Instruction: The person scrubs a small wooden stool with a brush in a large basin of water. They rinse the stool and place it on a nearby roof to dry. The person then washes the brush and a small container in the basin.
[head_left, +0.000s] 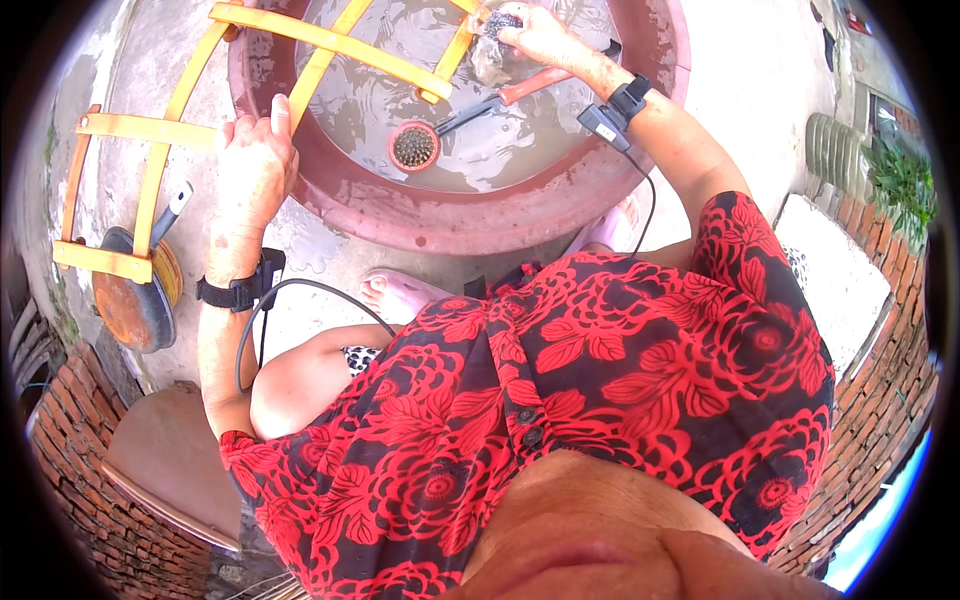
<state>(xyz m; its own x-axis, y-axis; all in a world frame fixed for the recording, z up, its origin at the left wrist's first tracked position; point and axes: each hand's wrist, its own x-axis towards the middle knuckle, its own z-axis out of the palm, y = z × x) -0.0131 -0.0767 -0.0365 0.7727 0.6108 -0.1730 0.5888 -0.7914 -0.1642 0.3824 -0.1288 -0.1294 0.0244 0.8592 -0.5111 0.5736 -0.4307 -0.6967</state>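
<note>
A yellow wooden lattice rack (330, 37), its slats joined by rivets, slants from the left over a wide reddish-brown basin (450, 217) of murky water. My left hand (259, 161) grips one of its slats near the basin's left rim. My right hand (536, 34) holds a grey metal scouring pad (499, 24) with something translucent hanging below it, at the rack's right end. A round brush with a reddish head (414, 147) and dark handle lies in the basin. Beside it, a reddish-brown handle (534, 85) passes partly under my right forearm.
A rusty, dark pan (135, 296) with a grey handle rests on the concrete at the left, behind the rack. My feet are close to the basin's near rim. A brown board (176, 465) is at lower left, a white slab (832, 277) at right. Cables run from both wrist devices.
</note>
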